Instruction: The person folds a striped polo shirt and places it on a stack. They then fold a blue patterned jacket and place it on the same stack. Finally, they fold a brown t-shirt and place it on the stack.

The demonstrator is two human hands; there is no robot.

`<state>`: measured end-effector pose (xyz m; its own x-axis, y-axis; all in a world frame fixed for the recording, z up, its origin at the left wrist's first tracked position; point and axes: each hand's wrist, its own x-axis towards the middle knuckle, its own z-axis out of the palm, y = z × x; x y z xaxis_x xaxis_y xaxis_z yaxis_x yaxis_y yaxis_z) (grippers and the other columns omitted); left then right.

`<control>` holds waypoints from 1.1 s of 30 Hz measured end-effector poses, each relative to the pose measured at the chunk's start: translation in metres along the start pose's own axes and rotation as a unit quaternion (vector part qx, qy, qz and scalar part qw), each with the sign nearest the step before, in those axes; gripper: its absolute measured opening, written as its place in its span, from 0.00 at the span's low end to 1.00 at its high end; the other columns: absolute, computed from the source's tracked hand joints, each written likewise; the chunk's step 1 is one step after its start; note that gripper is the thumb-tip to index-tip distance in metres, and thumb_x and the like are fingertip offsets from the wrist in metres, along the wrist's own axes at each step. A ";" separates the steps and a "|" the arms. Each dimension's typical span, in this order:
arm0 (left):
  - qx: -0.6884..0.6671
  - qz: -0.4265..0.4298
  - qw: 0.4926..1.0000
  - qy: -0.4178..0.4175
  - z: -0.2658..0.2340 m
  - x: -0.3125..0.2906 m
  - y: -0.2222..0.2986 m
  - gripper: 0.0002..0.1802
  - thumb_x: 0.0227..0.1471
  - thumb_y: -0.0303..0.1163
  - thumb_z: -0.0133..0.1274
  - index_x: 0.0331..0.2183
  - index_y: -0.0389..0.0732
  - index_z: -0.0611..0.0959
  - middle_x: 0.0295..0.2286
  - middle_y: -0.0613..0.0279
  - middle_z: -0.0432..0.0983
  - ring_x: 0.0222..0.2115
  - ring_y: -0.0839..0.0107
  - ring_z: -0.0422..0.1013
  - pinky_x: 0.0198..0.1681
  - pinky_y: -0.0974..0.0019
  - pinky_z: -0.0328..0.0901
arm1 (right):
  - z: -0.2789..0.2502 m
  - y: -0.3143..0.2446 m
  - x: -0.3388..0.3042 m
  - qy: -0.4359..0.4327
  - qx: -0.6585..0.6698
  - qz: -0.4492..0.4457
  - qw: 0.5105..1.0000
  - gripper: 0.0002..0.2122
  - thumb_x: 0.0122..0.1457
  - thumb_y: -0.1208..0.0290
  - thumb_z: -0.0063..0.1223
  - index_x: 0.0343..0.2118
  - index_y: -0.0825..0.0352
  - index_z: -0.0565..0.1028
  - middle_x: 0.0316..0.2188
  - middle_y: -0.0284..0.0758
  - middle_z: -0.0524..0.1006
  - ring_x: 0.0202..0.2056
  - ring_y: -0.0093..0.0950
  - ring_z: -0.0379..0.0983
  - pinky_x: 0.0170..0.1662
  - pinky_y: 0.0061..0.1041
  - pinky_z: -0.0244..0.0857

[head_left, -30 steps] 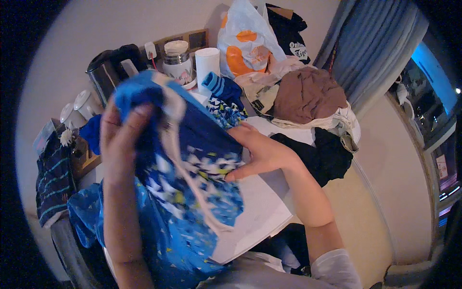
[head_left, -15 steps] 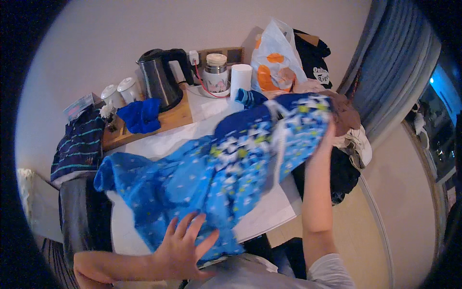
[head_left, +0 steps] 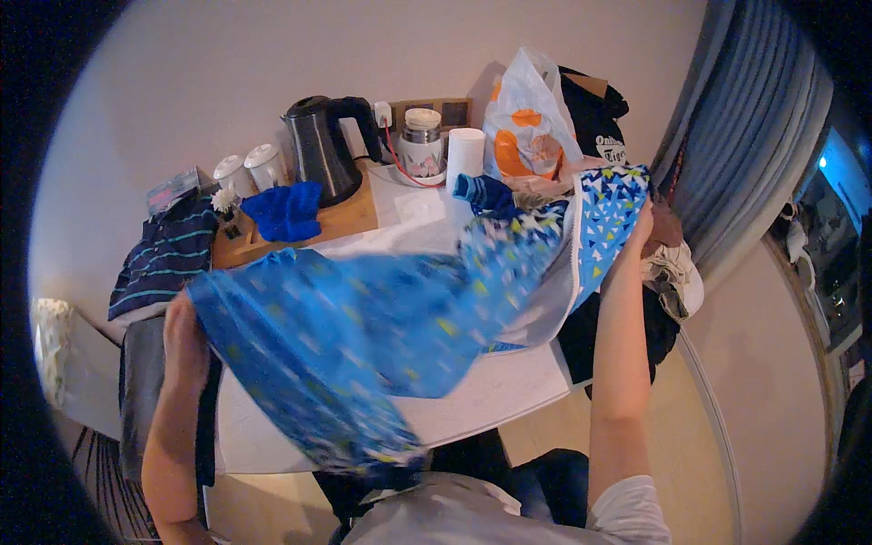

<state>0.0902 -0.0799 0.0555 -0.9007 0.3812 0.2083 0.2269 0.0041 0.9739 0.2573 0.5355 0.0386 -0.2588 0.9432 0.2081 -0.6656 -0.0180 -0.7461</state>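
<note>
While the blue garment [head_left: 363, 304], dotted with white and lime triangles and partly blurred, spans mid-frame, fingers of the left hand [head_left: 184, 350] and right hand [head_left: 641, 229] pinch its opposite ends, fingertips mostly hidden. Behind, a kettle [head_left: 320, 150], blue cloth [head_left: 286, 211] and plastic bag [head_left: 531, 123] crowd the desk [head_left: 495, 400] toward the top.

Black kettle [head_left: 320, 154] beside white cups [head_left: 263, 167]

Garment [head_left: 409, 313], dial centre: matt soft cloth. Kettle [head_left: 320, 150] at 11 o'clock: glossy, looks metal. Tray [head_left: 360, 213] under it: smooth wood. Cups [head_left: 265, 170] at 10: glossy. Bag [head_left: 531, 113] at 1: thin crinkled plastic. Curtain [head_left: 745, 136] at 2: matt cloth.
</note>
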 end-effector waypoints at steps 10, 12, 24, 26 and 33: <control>0.470 0.081 0.863 -0.169 0.069 -0.094 0.006 0.42 0.33 0.40 0.67 0.52 0.43 0.68 0.50 0.42 0.59 0.50 0.46 0.59 0.51 0.51 0.58 | -0.039 0.053 -0.038 -0.084 -0.320 -0.089 0.940 0.11 0.61 0.70 0.45 0.39 0.72 0.75 0.33 0.34 0.77 0.33 0.24 0.72 0.39 0.21 0.65; 0.551 0.065 0.797 -0.239 0.086 -0.125 0.005 0.50 0.27 0.43 0.69 0.55 0.47 0.67 0.54 0.35 0.53 0.54 0.40 0.54 0.55 0.43 0.53 | -0.066 0.068 -0.011 -0.114 -0.367 -0.133 0.914 0.13 0.58 0.72 0.47 0.41 0.76 0.74 0.34 0.37 0.77 0.36 0.26 0.71 0.43 0.23 0.64; 0.368 -0.069 0.857 -0.355 0.020 -0.122 -0.003 0.37 0.37 0.18 0.51 0.53 0.46 0.70 0.55 0.43 0.59 0.56 0.47 0.56 0.58 0.53 0.55 | 0.044 0.035 -0.159 -0.491 -0.528 0.032 0.692 0.45 0.35 0.47 0.69 0.55 0.69 0.64 0.54 0.42 0.67 0.56 0.38 0.60 0.60 0.35 0.51; 0.379 -0.047 0.872 -0.306 0.014 -0.091 -0.001 0.38 0.38 0.16 0.48 0.55 0.45 0.67 0.55 0.43 0.58 0.56 0.45 0.55 0.58 0.54 0.55 | 0.048 0.043 -0.184 -0.523 -0.604 -0.110 0.591 0.44 0.31 0.45 0.69 0.53 0.65 0.67 0.54 0.43 0.66 0.56 0.44 0.59 0.61 0.38 0.49; 0.608 0.179 0.736 -0.238 0.031 0.047 -0.066 0.53 0.32 0.34 0.64 0.60 0.48 0.55 0.57 0.42 0.52 0.57 0.45 0.54 0.57 0.55 0.56 | 0.045 0.051 -0.198 -0.534 -0.523 -0.112 0.655 0.30 0.42 0.57 0.65 0.48 0.64 0.71 0.50 0.40 0.70 0.53 0.37 0.65 0.56 0.33 0.58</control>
<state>0.0445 -0.0337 -0.0021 -0.5372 0.8381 0.0945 0.8420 0.5394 0.0031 0.2430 0.3332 -0.0114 -0.9504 0.1044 0.2931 -0.0708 0.8447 -0.5306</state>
